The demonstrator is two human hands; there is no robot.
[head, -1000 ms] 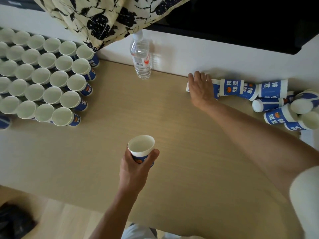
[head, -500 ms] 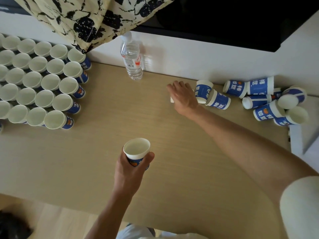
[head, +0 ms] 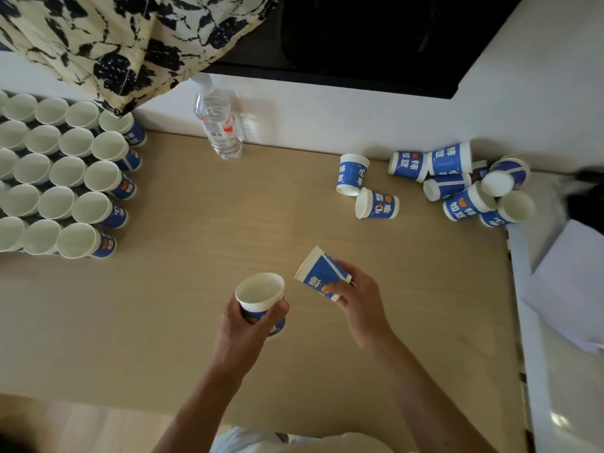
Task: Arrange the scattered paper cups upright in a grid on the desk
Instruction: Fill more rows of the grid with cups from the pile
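Upright cup [head: 260,293] in left grip [head: 242,333], tilted cup [head: 322,272] in right grip [head: 361,304]

The grid of upright blue-and-white paper cups [head: 67,171] runs off the left edge, the cream black-flowered curtain [head: 130,44] overhangs its back corner, and a dark blurred object [head: 585,194] at right is unidentifiable.

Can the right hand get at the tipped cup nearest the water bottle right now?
Probably not yet: bare desk lies between the right hand and that tipped cup, so the way is free, but the hand is full, gripping a tilted paper cup.
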